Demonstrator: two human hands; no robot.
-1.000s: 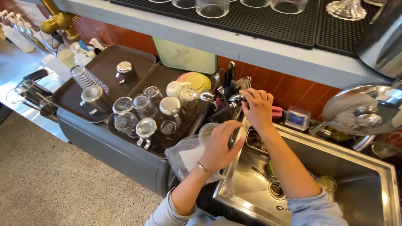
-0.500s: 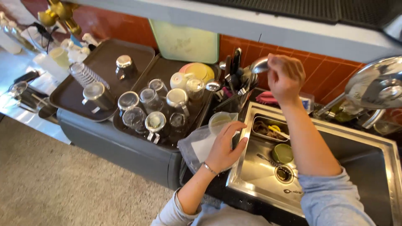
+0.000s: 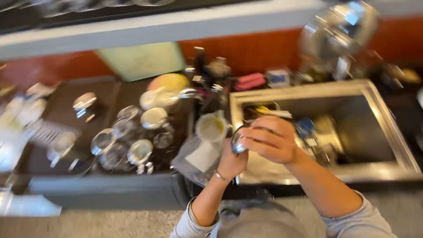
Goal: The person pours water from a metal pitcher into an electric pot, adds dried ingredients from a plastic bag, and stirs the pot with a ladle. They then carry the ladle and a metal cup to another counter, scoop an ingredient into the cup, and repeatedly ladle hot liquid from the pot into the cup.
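Glass (image 3: 240,140) held between both hands over sink's (image 3: 387,132) left edge, blurred. Right hand (image 3: 273,143) fingers curled over it; left hand (image 3: 231,161) grips from below. Upturned glasses (image 3: 141,152) on dark tray (image 3: 66,176) at 9 o'clock.

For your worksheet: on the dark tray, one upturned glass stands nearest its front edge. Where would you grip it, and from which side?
Grip the upturned glass around its round side wall, coming from above with fingers spread. Its flat base faces up and other glasses crowd it, so a sideways approach looks blocked.
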